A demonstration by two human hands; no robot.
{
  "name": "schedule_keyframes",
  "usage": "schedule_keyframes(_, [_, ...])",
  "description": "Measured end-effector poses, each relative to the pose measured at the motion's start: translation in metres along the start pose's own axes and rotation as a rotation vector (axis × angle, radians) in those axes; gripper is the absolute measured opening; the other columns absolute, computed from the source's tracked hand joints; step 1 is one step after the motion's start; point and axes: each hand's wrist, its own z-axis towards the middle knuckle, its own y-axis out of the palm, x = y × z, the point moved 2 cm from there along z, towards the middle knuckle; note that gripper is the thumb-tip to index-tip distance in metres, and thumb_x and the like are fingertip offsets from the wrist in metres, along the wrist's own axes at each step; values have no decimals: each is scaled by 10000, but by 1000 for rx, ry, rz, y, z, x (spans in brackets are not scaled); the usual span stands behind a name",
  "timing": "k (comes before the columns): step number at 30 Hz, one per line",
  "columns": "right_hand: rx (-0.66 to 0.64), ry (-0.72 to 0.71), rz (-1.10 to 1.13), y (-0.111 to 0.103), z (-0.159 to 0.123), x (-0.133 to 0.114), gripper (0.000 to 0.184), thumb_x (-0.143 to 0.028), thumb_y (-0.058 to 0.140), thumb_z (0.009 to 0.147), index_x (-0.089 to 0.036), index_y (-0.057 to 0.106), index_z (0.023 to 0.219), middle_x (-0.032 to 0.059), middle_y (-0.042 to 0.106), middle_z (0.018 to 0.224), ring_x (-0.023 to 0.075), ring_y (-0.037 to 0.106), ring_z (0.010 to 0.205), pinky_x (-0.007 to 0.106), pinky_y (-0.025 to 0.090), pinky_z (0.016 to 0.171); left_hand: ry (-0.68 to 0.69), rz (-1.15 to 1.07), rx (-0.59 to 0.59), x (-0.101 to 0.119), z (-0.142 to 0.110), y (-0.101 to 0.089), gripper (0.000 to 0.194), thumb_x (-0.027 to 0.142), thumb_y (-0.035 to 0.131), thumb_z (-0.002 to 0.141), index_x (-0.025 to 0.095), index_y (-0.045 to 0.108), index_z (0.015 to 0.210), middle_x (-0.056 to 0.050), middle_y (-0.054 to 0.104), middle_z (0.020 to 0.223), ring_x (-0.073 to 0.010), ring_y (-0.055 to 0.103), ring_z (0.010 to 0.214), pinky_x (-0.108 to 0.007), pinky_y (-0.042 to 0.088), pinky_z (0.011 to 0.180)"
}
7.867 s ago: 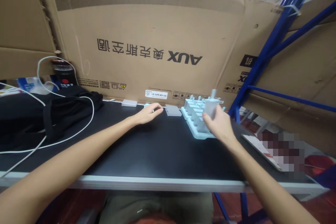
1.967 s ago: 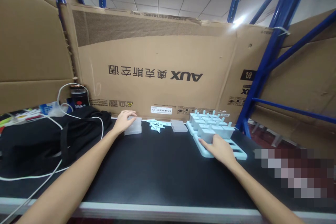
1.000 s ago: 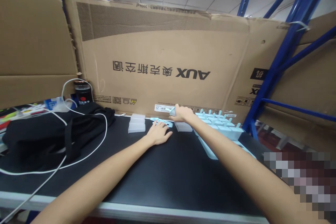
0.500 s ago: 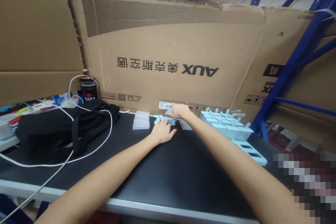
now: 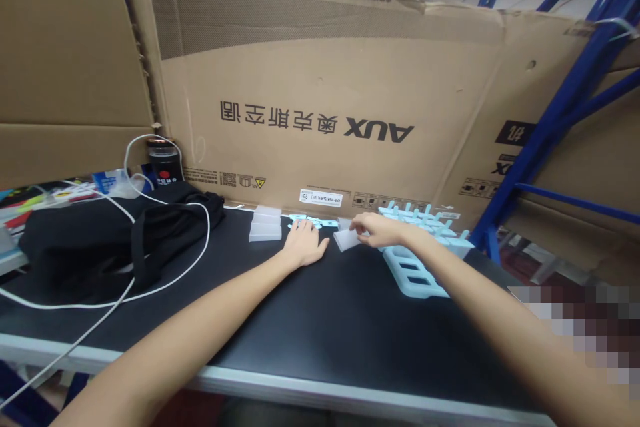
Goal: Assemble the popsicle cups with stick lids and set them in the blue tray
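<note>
My left hand [image 5: 303, 244] lies palm down with fingers apart on several light-blue sticks [image 5: 327, 222] near the back of the black table. My right hand [image 5: 379, 229] is closed with its fingertips on the edge of a translucent white plastic piece [image 5: 346, 240], a flat box or cover. To the left of my left hand stand similar translucent pieces [image 5: 265, 224] in an overlapping row. Beneath and beyond my right forearm is a light-blue ice-pop mould [image 5: 453, 244] with upright sticks. The mould's slotted light-blue tray [image 5: 407, 280] shows partly; my forearm hides the rest.
A black cloth bag [image 5: 100, 240] and a looping white cable [image 5: 165, 293] occupy the left side. A dark jar [image 5: 165, 161] stands behind them. A large cardboard panel [image 5: 300, 67] walls the back, and a blue rack post [image 5: 545, 107] rises at right.
My right hand has moved right and nearer, from beside the sticks onto a translucent piece, which now lies turned. The slotted tray's front appears farther left. My left hand stays on the sticks.
</note>
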Motion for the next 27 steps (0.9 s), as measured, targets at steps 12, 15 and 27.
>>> schedule_keyframes(12, [154,-42,9,34,-29,-29,365,-339,522,881,-207,627,1205,108,599,1156,239,604,994,330,458,834,143,45,15,7,6,-10,366,281,373,927,182,587,1207,-107,581,1305,-261,463,1261,-464,218,1160])
schedule_keyframes(15, [169,-60,-5,36,-40,-28,346,-406,568,870,-210,654,1142,102,605,1134,245,600,1006,334,459,853,200,29,-24,11,21,-3,415,241,394,890,196,566,1265,-74,559,1371,-251,424,1308,-478,169,1182])
schedule_keyframes(27, [261,60,-235,45,-44,-11,199,-174,532,841,-187,658,995,97,650,1026,237,595,966,324,425,791,72,132,-21,19,34,13,410,334,361,934,110,671,1082,-181,628,1206,-311,508,1192,-517,222,1138])
